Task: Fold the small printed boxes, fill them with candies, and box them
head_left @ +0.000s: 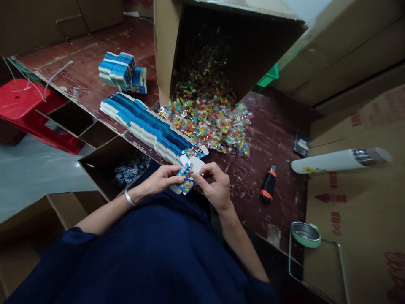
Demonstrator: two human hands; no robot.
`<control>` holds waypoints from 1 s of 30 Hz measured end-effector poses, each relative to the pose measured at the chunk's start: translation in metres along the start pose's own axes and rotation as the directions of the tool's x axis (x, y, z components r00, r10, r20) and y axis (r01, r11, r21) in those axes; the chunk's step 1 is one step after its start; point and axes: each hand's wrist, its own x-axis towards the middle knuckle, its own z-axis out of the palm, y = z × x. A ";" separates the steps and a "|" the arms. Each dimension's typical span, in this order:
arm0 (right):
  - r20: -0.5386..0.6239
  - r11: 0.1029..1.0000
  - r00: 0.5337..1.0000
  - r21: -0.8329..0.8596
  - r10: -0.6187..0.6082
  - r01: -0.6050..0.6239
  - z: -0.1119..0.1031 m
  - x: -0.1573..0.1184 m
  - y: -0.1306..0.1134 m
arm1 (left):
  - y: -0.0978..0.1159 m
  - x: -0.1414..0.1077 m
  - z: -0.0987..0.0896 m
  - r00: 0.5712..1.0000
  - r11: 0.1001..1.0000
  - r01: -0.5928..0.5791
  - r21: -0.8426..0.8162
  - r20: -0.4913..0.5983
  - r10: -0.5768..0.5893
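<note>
Between my two hands is a small blue printed candy box (186,179) with white flaps folded out. My left hand (166,177) pinches its left side, thumb and fingers closed on the card. At the upper right, my right hand (217,183) grips a white flap of the same box between thumb and fingers. Just beyond lies a long row of flattened blue and white boxes (145,122), its near end by my hands. Behind the row, small clear bags of colourful candies (215,122) spill from a tipped carton (164,59). Whether the held box contains anything is hidden.
Bundled flat boxes (118,67) sit farther back on the red-brown table (249,181). A black and orange utility knife (268,185) lies to the right, near a white tumbler (332,161). Below left, an open carton holds several filled blue packs (129,171). A red stool (25,101) stands left.
</note>
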 end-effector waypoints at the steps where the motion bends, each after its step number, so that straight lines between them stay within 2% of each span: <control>1: -0.078 1.000 0.997 0.026 0.012 -0.010 0.006 -0.003 0.002 | -0.003 0.001 0.001 0.999 1.000 -0.025 -0.004 -0.043 0.025; 3: -0.187 0.995 0.982 0.099 0.042 -0.024 0.018 -0.010 0.004 | -0.007 0.002 0.004 0.987 0.996 -0.084 -0.011 -0.136 0.082; 7: -0.292 0.981 0.953 0.192 0.088 -0.032 0.038 -0.019 0.008 | -0.015 -0.001 0.011 0.939 0.982 -0.172 0.077 -0.288 0.187; 9: -0.337 0.981 0.937 0.193 0.090 -0.025 0.043 -0.019 0.009 | -0.016 -0.003 0.013 0.933 0.967 -0.185 0.177 -0.277 0.230; 11: -0.352 0.986 0.933 0.166 0.070 -0.011 0.045 -0.019 0.011 | -0.015 -0.005 0.012 0.947 0.951 -0.181 0.249 -0.216 0.237; 13: -0.332 0.989 0.942 0.145 0.041 0.008 0.046 -0.018 0.013 | -0.013 -0.005 0.010 0.962 0.952 -0.171 0.253 -0.164 0.217; 18: -0.259 0.993 0.966 0.119 0.005 0.027 0.046 -0.020 0.017 | -0.011 -0.006 0.007 0.990 0.989 -0.105 0.105 -0.082 0.114; 20: -0.248 0.990 0.969 0.138 0.019 0.016 0.046 -0.021 0.017 | -0.012 -0.006 0.006 0.989 0.993 -0.098 0.071 -0.105 0.106; 24: -0.238 0.935 0.961 0.350 0.143 -0.053 0.046 -0.018 0.012 | -0.016 -0.002 0.004 0.965 0.984 -0.176 0.009 -0.198 0.174; 28: -0.037 0.875 0.983 0.461 0.181 -0.144 0.038 -0.006 0.006 | -0.015 -0.003 0.000 0.963 0.980 -0.171 0.103 -0.194 0.189; 30: 0.060 0.846 0.965 0.470 0.254 -0.252 0.032 0.000 0.006 | -0.014 -0.004 -0.003 0.960 0.967 -0.173 0.188 -0.187 0.208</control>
